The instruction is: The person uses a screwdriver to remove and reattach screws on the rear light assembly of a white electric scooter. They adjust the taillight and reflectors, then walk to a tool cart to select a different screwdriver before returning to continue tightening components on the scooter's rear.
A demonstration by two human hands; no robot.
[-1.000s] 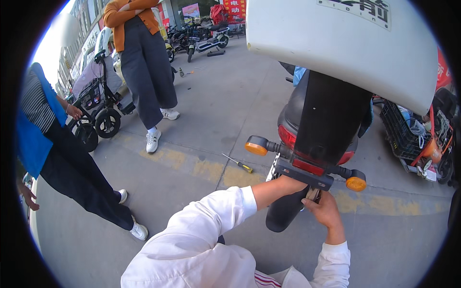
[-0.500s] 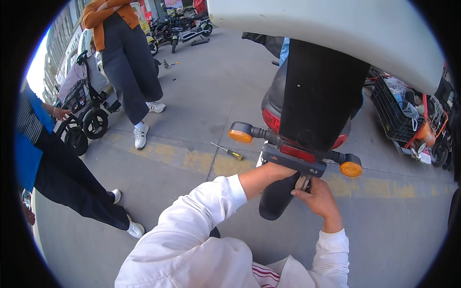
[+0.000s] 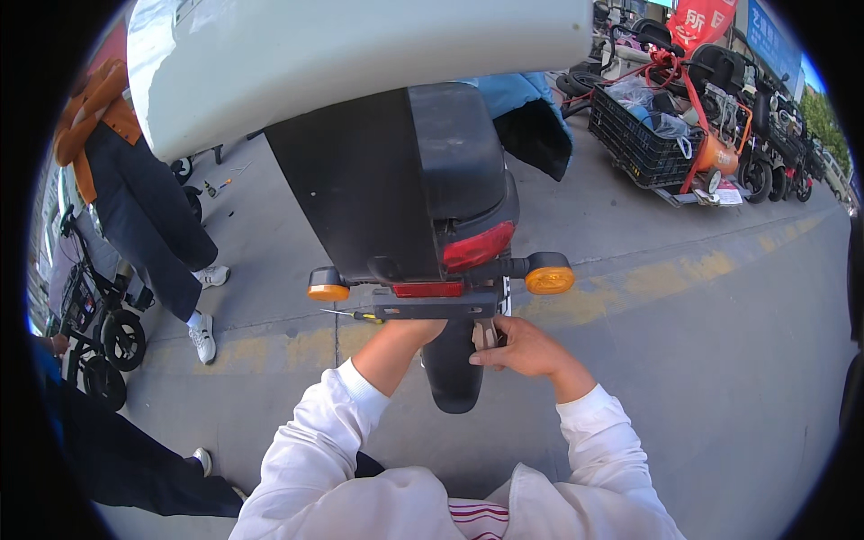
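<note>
The rear end of a scooter [image 3: 459, 148] stands in front of me, with a red tail light [image 3: 479, 247] and a red reflector [image 3: 427, 290]. An orange turn signal sticks out on each side: a left one [image 3: 328, 292] and a right one [image 3: 550, 279]. My left hand [image 3: 423, 330] reaches behind the black bracket [image 3: 432, 308]; its fingers are hidden. Beside the black rear mudguard [image 3: 453, 382], my right hand [image 3: 526, 346] closes thumb and fingers on a small tan-grey flat piece [image 3: 484, 337] below the bracket. Partly covered by the scooter, a yellow-black screwdriver [image 3: 364, 316] lies on the ground.
A large white panel [image 3: 360, 54] overhangs the scooter. Someone in an orange top [image 3: 117, 126] stands left, near a small black bike [image 3: 117, 328]; another person's dark trouser leg [image 3: 135, 459] is closer. A black crate cart [image 3: 630, 144] stands at the back right.
My view has swung right, so the scooter and bystanders sit further left and more of the cart shows. My right hand still grips the flat piece; the left stays behind the bracket.
</note>
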